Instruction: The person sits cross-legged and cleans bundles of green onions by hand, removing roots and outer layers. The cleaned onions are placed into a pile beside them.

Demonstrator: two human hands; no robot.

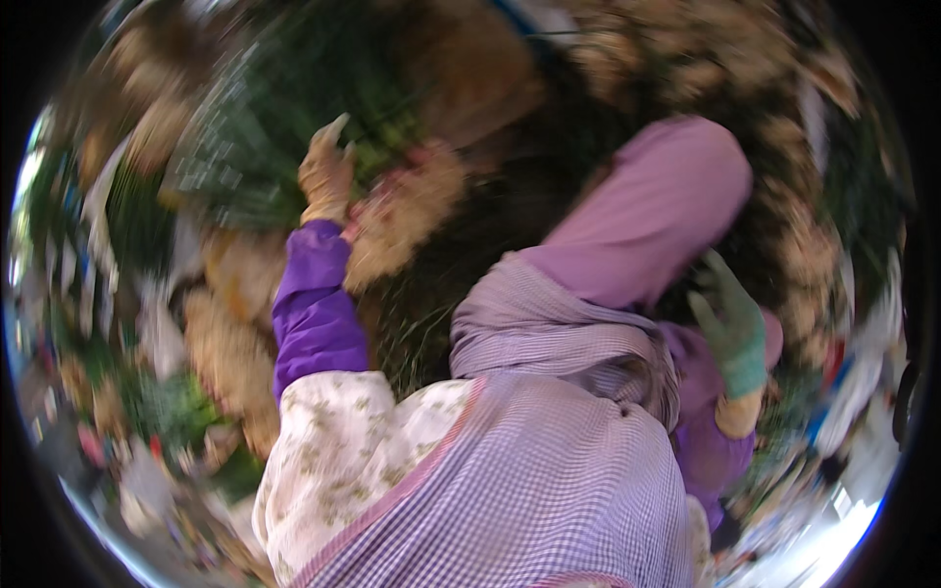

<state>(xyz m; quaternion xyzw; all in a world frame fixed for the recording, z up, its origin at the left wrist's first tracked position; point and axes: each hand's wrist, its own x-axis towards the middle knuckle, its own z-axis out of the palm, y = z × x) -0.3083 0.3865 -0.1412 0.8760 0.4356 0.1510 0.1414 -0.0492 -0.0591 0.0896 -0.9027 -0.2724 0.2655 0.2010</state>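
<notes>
My left hand [328,170], in a pale yellowish glove, reaches over a large bundle of green leafy stalks [250,140] with pinkish stem bases and a mass of tan roots [412,217]. It touches or hovers just above the stalks near those bases; blur hides which, and whether it grips. My right hand [728,320], in a green-and-teal glove, is beside my bent leg in pink trousers [647,206], fingers spread, with nothing seen in it. Purple sleeves cover both forearms.
More rooted bundles [228,353] lie at the left, and others [662,44] at the upper right and along the right side. Loose green stalks [423,323] litter the dark ground between the bundle and my leg. Blurred white and blue items fill both rims.
</notes>
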